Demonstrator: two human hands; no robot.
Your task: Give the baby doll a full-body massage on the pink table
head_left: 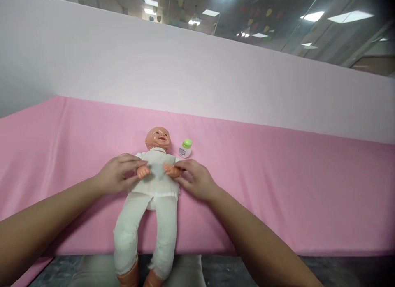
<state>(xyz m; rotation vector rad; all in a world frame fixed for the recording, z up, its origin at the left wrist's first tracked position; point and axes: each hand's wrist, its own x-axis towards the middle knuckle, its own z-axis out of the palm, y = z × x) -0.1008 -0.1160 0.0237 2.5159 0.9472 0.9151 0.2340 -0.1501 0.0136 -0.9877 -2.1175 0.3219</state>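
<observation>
A baby doll [154, 184] with a hard head and a white cloth body lies on its back on the pink sheet [262, 188]. Its head points away from me, and its lower legs hang over the near edge. My left hand [117, 174] pinches the doll's hand [143, 172] on the left side. On the other side, my right hand [197, 178] has thumb and fingers closed round the doll's other hand [172, 170]. Both doll hands are bent in over its chest. A small clear bottle [185, 149] with a green cap stands beside the doll's head.
Behind the sheet rises a white wall [191, 77], with glass [247, 24] above it reflecting ceiling lights. The sheet's front edge runs close to me. Below it show a dark floor [228, 272] and grey-clad legs [95, 270].
</observation>
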